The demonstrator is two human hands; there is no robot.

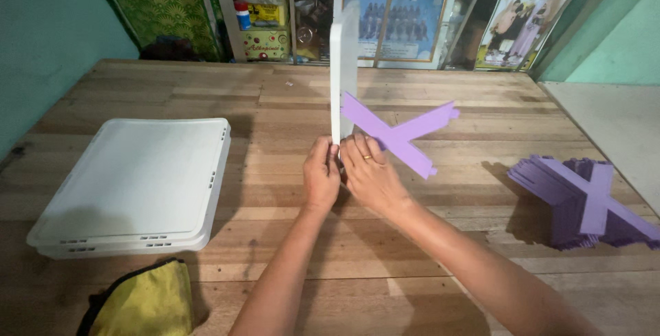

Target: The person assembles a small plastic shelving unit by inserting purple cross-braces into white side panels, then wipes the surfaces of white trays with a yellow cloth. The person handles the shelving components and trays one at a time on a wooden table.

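Yellow cloth (148, 301): laid at the table's near edge.
Left hand (321, 178): clasped on the upright white panel (344, 68).
Right hand (371, 174): pressed against the purple cross piece (402, 135), panel base pinched.

Soft, even indoor light is falling from above and slightly behind, laying faint shadows beside the white trays (130, 185) and the purple stack (584, 202) on the wooden table (275, 102). Edges are bowing from wide-angle distortion; the framed pictures (395, 20) are catching mild glare.
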